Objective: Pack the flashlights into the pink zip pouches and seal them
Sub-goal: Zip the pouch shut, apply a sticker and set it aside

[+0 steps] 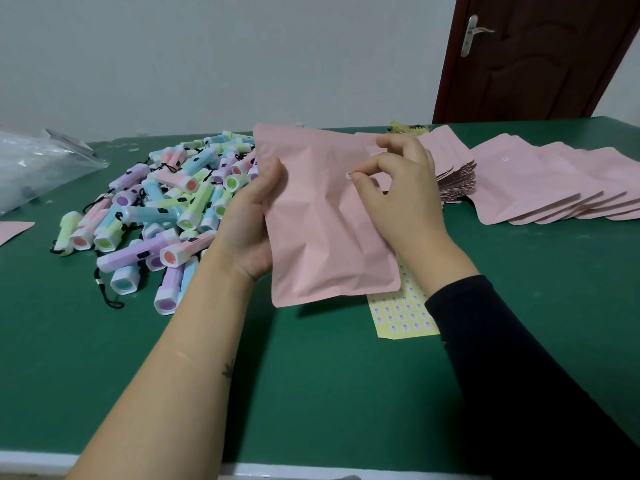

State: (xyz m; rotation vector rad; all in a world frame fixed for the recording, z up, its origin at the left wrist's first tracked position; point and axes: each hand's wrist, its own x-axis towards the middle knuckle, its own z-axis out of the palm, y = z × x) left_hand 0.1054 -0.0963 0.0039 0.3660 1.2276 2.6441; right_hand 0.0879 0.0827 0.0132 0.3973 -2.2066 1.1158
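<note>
A green tabletop [311,393] fills the lower view, with a pale strip along its near edge at 6 o'clock. Behind it stands a plain white wall [207,57], and at 1 o'clock a dark red-brown door [540,64] with a silver lever handle [471,34].

At the centre a pink pouch [318,230] is held raised and tilted above the tabletop, its face creased. The left hand [249,223] grips its left edge, thumb on the front and fingers hidden behind. The right hand [401,181], coming out of a black sleeve [512,358], pinches a round white sticker [348,175] between thumb and forefinger against the upper front of the pouch.

At 9 to 10 o'clock lies a loose heap of pastel flashlights [166,209] in pink, blue, green and purple, with black wrist cords, touching and overlapping one another. Beyond them, at the left edge, sits a crumpled clear plastic bag [38,164], and below it the corner of a stray pink pouch [12,230] pokes into view.

At 2 to 3 o'clock a row of flat pouches [554,181] is fanned out in overlap. At 5 o'clock, partly under the held pouch, lies a yellow sticker sheet [401,317].
</note>
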